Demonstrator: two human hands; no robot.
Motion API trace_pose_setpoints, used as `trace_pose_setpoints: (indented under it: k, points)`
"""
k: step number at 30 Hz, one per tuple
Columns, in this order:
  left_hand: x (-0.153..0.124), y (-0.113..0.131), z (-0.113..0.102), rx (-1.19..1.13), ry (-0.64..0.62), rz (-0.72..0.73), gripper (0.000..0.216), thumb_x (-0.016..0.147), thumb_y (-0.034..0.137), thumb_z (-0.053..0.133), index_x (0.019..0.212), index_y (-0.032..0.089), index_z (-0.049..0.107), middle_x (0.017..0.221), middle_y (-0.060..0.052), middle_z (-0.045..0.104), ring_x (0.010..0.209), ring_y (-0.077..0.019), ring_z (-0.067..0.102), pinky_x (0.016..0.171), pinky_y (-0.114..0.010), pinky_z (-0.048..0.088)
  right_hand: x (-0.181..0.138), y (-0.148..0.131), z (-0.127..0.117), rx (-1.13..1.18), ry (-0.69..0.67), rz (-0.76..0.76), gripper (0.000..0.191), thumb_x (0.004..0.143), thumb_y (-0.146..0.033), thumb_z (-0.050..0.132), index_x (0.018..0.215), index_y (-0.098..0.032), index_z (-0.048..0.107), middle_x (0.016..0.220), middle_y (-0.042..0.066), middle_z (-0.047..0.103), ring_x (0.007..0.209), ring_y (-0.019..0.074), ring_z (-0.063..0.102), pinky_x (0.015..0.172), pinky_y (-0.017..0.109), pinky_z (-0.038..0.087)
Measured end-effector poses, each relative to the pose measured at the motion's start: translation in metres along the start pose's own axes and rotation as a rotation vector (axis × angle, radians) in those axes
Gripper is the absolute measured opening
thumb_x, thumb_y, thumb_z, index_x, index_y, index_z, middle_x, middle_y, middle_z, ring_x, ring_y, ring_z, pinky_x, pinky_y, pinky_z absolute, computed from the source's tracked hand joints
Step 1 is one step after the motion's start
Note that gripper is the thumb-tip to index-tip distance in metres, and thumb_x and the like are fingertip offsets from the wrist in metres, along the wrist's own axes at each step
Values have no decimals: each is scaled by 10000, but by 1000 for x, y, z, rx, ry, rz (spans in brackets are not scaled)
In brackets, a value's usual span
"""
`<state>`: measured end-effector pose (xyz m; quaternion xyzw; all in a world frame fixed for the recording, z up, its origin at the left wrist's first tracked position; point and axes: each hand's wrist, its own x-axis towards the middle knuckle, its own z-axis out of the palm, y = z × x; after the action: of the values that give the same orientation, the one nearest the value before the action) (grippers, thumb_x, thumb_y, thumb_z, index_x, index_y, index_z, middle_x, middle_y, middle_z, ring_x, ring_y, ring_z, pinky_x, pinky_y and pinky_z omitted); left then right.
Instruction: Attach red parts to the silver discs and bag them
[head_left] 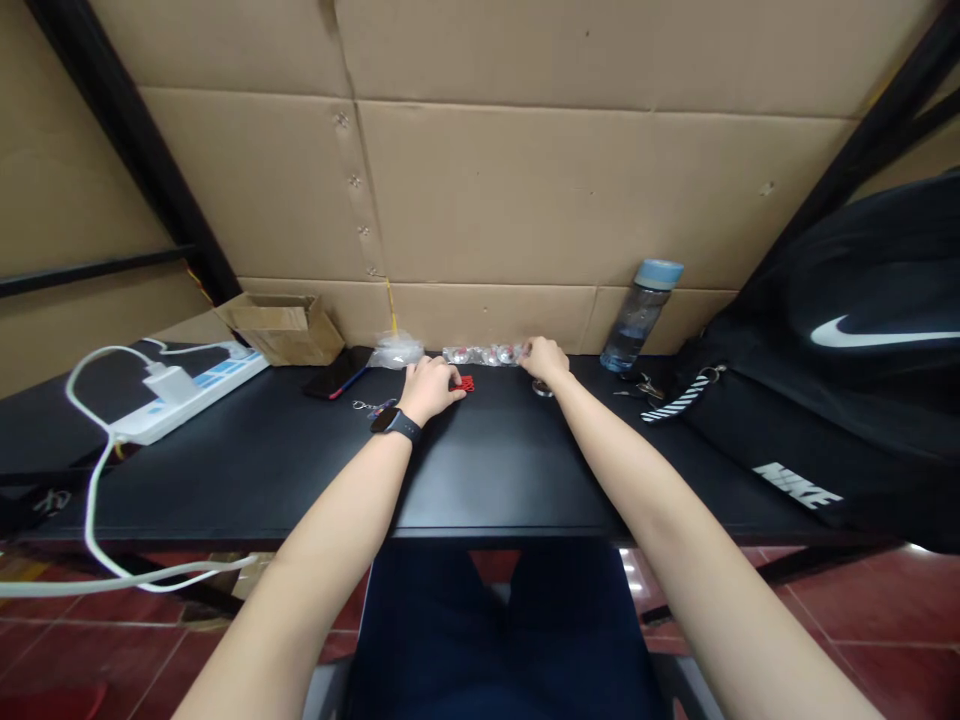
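Note:
My left hand (430, 388), a dark watch on its wrist, rests palm down on the black table. Its fingers are bent and apart, with the thumb at the edge of a small red item (466, 384) whose kind I cannot make out. A row of small clear plastic packets (480, 355) with red and silvery contents lies along the back of the table. At the right end of that row, my right hand (545, 358) pinches the edge of a packet. Partly under this hand is a small round metallic item (541, 388). A keychain (365, 406) lies beside my left wrist.
On the left are a white power strip (191, 393) with cables, an open cardboard box (289, 330), a phone (337, 374) and clear plastic bags (397, 350). A water bottle (639, 318), keys (646, 386) and a black backpack (840, 400) stand right. Cardboard (480, 200) walls the back.

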<state>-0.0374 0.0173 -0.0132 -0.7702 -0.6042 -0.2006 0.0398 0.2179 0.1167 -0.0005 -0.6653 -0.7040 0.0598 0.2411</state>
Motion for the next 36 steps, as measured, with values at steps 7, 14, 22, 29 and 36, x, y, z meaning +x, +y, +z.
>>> trace_pose_setpoints:
  k: [7,14,22,29,36]
  points:
    - [-1,4,3,1,10,34,116,842,346,738,927,268,747,1096,-76,680,1117,-319,540,926,-429,381,-29,46,-22,33,-150,-148,440,683,-326,844,1089,-200,731,1115,99,736,975,237,702,856,306,521]
    - [-2,9,8,20,15,83,148,867,305,669,973,287,771,1123,-77,680,1119,-313,533,935,-438,389,-47,60,-25,157,-206,-223,546,652,-310,887,1155,-201,704,1041,43,748,835,148,701,805,239,522]
    - [-2,15,9,24,44,75,129,874,301,641,844,258,759,1076,-101,687,1111,-331,520,938,-467,375,-51,55,-26,153,-179,-216,433,683,-237,844,1099,-206,728,1033,51,748,860,169,695,790,249,503]
    - [-4,20,12,-24,63,74,181,914,273,560,823,243,713,1080,-110,695,1130,-319,523,949,-458,362,-52,54,-32,170,-183,-225,439,671,-224,855,1090,-196,730,1011,38,752,795,144,683,772,241,499]
    - [0,25,6,-114,102,70,170,984,315,508,955,261,667,1023,-45,747,1050,-262,607,922,-410,347,-53,54,-37,196,-153,-246,449,676,-216,861,1105,-198,730,1069,40,756,803,135,660,780,241,489]
